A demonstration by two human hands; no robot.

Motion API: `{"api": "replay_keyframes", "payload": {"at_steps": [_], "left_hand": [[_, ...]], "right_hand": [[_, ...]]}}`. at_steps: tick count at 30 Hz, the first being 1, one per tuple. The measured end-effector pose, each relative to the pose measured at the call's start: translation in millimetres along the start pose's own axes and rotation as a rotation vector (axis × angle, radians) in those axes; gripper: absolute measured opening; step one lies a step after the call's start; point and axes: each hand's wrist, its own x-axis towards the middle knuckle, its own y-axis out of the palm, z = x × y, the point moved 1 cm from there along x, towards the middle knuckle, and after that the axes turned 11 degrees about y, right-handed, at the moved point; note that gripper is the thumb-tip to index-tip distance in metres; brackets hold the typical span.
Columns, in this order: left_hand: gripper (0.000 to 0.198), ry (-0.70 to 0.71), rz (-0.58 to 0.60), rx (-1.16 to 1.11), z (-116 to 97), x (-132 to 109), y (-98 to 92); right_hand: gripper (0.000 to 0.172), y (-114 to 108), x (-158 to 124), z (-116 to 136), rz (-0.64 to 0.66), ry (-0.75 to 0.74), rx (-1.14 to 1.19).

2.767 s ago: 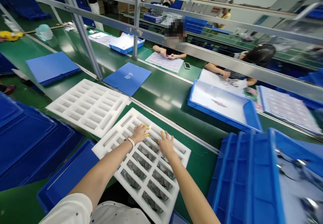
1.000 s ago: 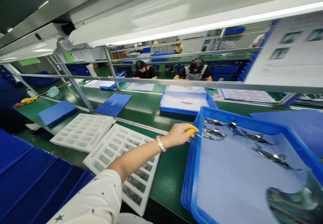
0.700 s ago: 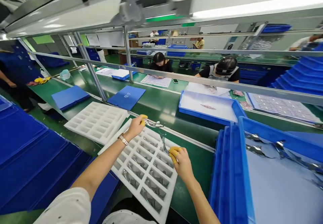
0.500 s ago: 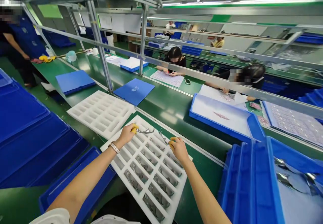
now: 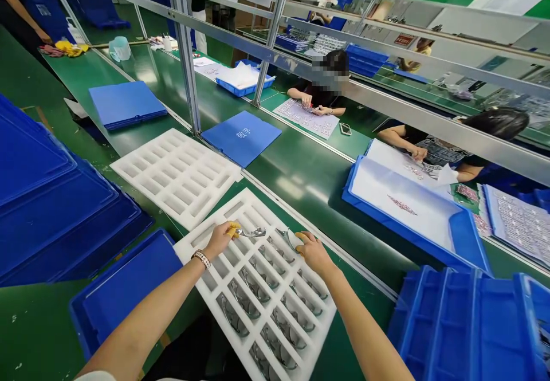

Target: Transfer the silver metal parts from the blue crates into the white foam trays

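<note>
My left hand (image 5: 219, 240), with a yellow finger cot, is shut on a shiny curved metal piece (image 5: 251, 232) just above the far part of a white foam tray (image 5: 215, 212). My right hand (image 5: 311, 253) pinches a second curved metal piece (image 5: 287, 238) at the tray's far right side. The two pieces point toward each other, a short gap apart. Many of the tray's cells hold similar metal pieces lying at a slant. Cells beneath my hands are hidden.
A second white foam tray (image 5: 174, 175) lies to the left on the green conveyor bench (image 5: 296, 180). Blue crates (image 5: 468, 326) stand at lower right, and more (image 5: 51, 197) at left. Co-workers (image 5: 322, 83) sit beyond a metal rail (image 5: 429, 109).
My left hand has come back from the blue crate with a metal piece. Both hands now hold pieces over the foam tray, closer together. The view has swung left, and the crate sits lower right.
</note>
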Motion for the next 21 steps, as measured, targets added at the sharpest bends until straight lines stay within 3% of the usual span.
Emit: {"api": "replay_keyframes", "payload": {"at_steps": [4, 9, 13, 16, 21], "left_hand": [[0.023, 0.0, 0.034, -0.02, 3.7, -1.2, -0.4], [0.024, 0.006, 0.063, 0.004, 1.4, -6.7, -2.9], [0.025, 0.006, 0.081, 0.024, -0.6, -8.9, -5.0], [0.026, 0.016, 0.086, 0.017, 0.7, -8.6, -5.5], [0.026, 0.019, 0.084, 0.029, 5.5, -7.1, -4.8]], "right_hand": [[0.045, -7.7, 8.2, 15.8, 0.072, 0.025, -0.162], [0.042, -10.0, 16.0, 41.8, 0.067, 0.138, -0.232], [0.042, -12.3, -8.3, 42.8, -0.009, 0.204, -0.218], [0.038, -10.3, -30.2, 43.6, -0.087, 0.138, -0.076], [0.034, -1.3, -34.5, 53.5, 0.017, 0.096, -0.014]]}}
